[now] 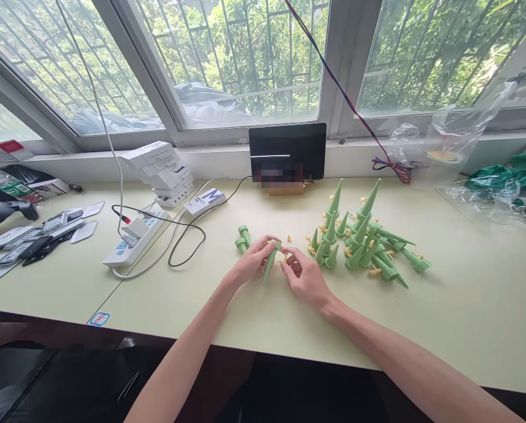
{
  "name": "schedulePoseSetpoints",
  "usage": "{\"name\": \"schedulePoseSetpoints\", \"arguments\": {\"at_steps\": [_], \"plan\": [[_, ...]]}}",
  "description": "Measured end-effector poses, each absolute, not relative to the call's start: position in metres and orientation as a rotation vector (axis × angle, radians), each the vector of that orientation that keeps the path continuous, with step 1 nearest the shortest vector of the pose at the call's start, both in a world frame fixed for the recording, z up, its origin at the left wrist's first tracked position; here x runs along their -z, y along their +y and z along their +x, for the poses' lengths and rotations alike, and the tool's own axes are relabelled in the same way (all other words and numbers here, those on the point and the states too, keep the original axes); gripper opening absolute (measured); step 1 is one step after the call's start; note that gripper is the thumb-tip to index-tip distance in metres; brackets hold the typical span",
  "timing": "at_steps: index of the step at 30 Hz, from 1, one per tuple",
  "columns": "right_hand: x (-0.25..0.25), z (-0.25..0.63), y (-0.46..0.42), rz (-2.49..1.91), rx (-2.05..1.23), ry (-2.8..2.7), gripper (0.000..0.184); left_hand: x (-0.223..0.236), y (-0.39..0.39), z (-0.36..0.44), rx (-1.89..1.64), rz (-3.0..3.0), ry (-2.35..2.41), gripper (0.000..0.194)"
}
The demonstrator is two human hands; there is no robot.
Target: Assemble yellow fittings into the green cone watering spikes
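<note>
My left hand (257,257) is closed around a green plastic watering spike (270,262), its pointed end tilted down toward me. Close beside it, the thumb and fingers of my right hand (305,275) pinch a small yellow valve piece (285,258). Another yellow piece (289,238) lies on the table just beyond the hands. Two green spikes (244,235) rest behind my left hand, their ribbed caps facing up. To the right, several green spikes with yellow pieces fitted (362,235) form a cluster, some upright on their caps, others lying down.
A white power strip (134,239) with cables lies to the left, near stacked white boxes (161,170) and scattered flat devices (46,235). At the back, a dark screen (288,151) leans by the window. Clear plastic bags (478,176) lie at the right.
</note>
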State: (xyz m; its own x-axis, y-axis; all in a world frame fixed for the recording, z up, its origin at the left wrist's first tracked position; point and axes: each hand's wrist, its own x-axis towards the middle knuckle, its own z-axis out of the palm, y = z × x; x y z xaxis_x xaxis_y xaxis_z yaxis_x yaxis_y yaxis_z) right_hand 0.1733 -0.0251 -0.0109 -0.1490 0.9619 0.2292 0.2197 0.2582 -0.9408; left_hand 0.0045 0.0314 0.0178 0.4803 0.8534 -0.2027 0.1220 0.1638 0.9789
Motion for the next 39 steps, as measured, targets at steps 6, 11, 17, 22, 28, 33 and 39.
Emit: {"name": "schedulePoseSetpoints", "arguments": {"at_steps": [6, 11, 17, 22, 28, 33, 39], "plan": [[0.0115, 0.1728, -0.0258, -1.117, -1.038, -1.504, 0.022, -0.0219, 0.0297, 0.0056, -0.67, 1.303, 0.916, 0.04], [0.0096, 0.1726, -0.0255, -1.145, -0.94, -1.557, 0.023, -0.0185, 0.0323, 0.0052, -0.677, 1.319, 0.879, 0.039], [0.0099, 0.1733, -0.0239, -1.157, -0.827, -1.583, 0.027, -0.0141, 0.0334, 0.0043, -0.719, 1.35, 0.901, 0.036], [0.0113, 0.1736, -0.0229, -1.168, -0.821, -1.582, 0.027, -0.0158, 0.0321, 0.0051, -0.735, 1.386, 0.925, 0.035], [0.0114, 0.1735, -0.0233, -1.179, -0.826, -1.59, 0.025, -0.0206, 0.0309, 0.0065, -0.727, 1.417, 0.985, 0.036], [0.0114, 0.1739, -0.023, -1.172, -0.837, -1.585, 0.026, -0.0233, 0.0297, 0.0072, -0.723, 1.442, 1.009, 0.039], [0.0115, 0.1741, -0.0226, -1.167, -0.846, -1.582, 0.026, -0.0219, 0.0298, 0.0064, -0.728, 1.433, 1.013, 0.038]]}}
